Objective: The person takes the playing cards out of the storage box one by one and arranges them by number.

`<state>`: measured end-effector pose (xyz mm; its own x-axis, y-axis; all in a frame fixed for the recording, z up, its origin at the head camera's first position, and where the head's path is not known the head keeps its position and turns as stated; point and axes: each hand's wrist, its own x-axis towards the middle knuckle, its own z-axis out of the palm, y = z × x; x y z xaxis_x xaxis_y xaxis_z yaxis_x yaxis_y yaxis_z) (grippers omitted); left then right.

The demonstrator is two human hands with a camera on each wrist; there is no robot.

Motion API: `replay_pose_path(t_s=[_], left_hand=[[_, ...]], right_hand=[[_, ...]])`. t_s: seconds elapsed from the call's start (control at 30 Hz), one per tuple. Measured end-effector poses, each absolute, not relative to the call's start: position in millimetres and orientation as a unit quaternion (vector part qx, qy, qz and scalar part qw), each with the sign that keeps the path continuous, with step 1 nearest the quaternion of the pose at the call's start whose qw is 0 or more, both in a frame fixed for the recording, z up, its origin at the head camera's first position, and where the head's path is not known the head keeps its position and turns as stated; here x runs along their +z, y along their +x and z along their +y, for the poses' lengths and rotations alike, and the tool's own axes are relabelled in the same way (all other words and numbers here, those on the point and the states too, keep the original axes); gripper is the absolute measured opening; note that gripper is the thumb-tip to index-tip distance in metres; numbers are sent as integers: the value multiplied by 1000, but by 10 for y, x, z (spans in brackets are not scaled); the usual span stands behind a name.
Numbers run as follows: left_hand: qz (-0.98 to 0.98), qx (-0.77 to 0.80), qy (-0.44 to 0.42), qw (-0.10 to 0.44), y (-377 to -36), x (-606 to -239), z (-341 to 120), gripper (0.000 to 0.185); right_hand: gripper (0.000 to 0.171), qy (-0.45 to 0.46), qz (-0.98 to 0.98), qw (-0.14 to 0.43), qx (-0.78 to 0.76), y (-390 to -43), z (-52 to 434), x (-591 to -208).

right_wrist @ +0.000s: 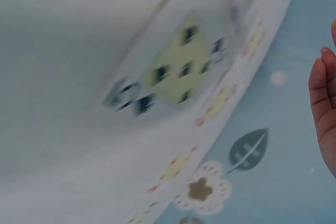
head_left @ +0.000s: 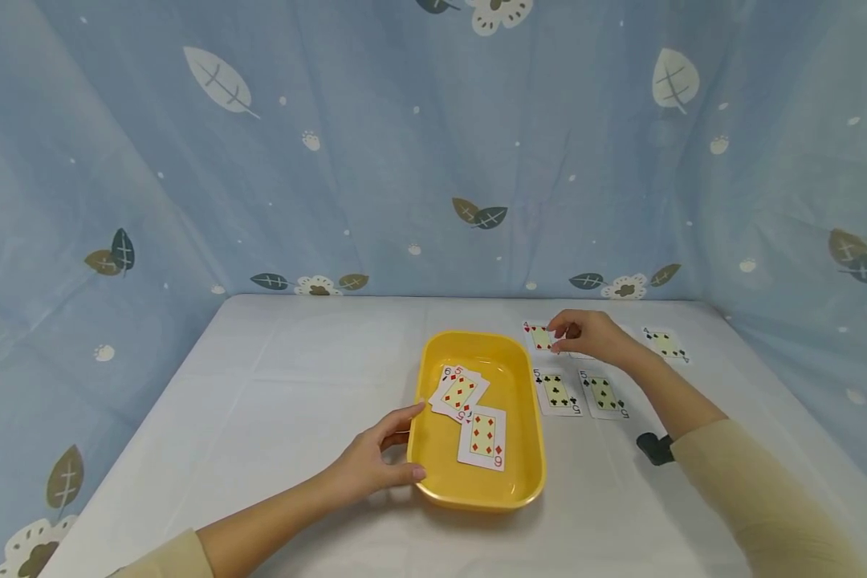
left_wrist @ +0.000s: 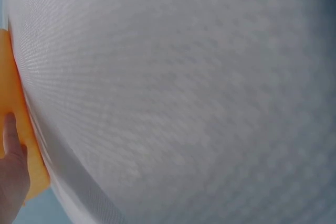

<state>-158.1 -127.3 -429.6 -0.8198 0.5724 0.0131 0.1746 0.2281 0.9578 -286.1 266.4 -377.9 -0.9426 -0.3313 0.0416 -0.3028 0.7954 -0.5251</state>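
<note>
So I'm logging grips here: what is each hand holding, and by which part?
The left hand grips the yellow tray at its near left rim. The right hand pinches the red four card at its right edge.

Staged tabletop booth, leaf-print blue curtain (head_left: 376, 144) enclosing white table (head_left: 289, 377)

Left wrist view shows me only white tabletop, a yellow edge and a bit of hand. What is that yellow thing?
Observer: A yellow tray; the left hand holds its near left rim.
Operator: Anything in it?
Observer: Three red diamond cards, face up, partly overlapping.
Operator: Where is the other hand?
Observer: The right hand is at a red four card lying beyond the tray's far right corner, fingers curled over its edge.
</note>
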Motion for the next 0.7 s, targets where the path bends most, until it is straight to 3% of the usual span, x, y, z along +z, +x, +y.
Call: replay_pose_path(t_s=[0.33,0.7], left_hand=[[766,570,243,173,-1592,-4316,-1271,80],[768,567,244,170,-1603,-4325,-1282,81]], right_hand=[[26,-212,924,49,-314,-2920,2184,-3586],[30,-296,894,111,-318,-2895,1691,-3523]])
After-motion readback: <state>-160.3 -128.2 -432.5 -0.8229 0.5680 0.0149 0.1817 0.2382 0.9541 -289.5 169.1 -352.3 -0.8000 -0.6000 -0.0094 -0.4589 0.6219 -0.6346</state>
